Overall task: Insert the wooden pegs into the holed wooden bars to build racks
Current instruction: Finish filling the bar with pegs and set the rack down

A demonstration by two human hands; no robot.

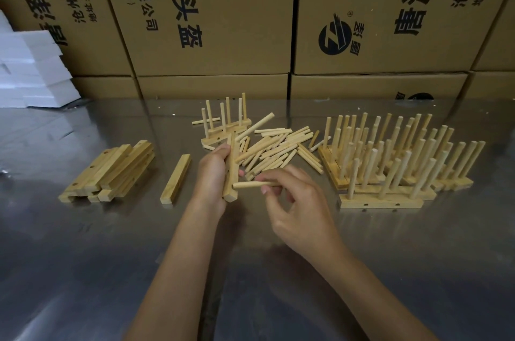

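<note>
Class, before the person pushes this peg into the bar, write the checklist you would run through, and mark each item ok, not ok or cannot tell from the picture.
1. Bar held firmly in the left hand: ok, the hand is wrapped around it, and it stands nearly on end.
2. Peg gripped in the right hand: ok, pinched at its right end by the fingertips.
3. Peg tip lined up with a hole: cannot tell, the tip is at the bar's face but the hole is hidden.
4. Peg already seated: cannot tell.
5. More loose pegs within reach: ok, a pile lies just behind the hands.
6. Spare bars available: ok, stacked at left.
</note>
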